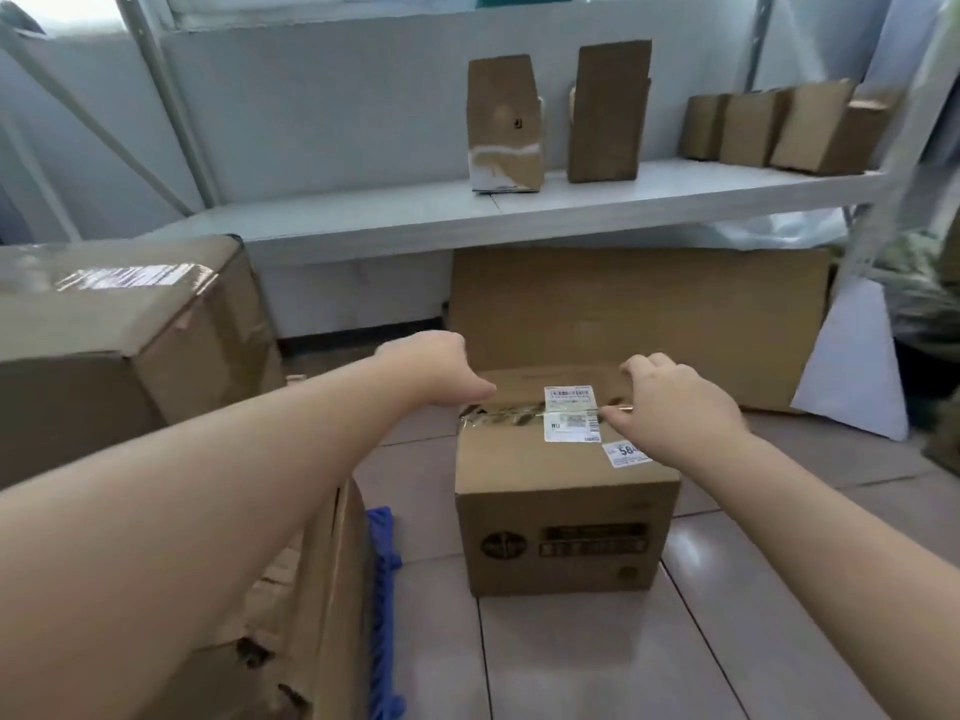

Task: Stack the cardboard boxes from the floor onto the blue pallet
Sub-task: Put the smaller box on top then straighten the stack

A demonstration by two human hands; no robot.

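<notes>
While my hands, left and right, reach unclenched over the small box on the floor, neither grasps it; the blue pallet lies beside it.

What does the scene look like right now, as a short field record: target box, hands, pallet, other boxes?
target box: small brown cardboard box with white shipping labels, upright on the tiled floor
left hand: at the box's far left top corner, grip not clear
right hand: on the box's top right, fingers curled over the far edge
pallet: blue plastic pallet, edge visible left of the box
other boxes: large taped cardboard box at left
</notes>
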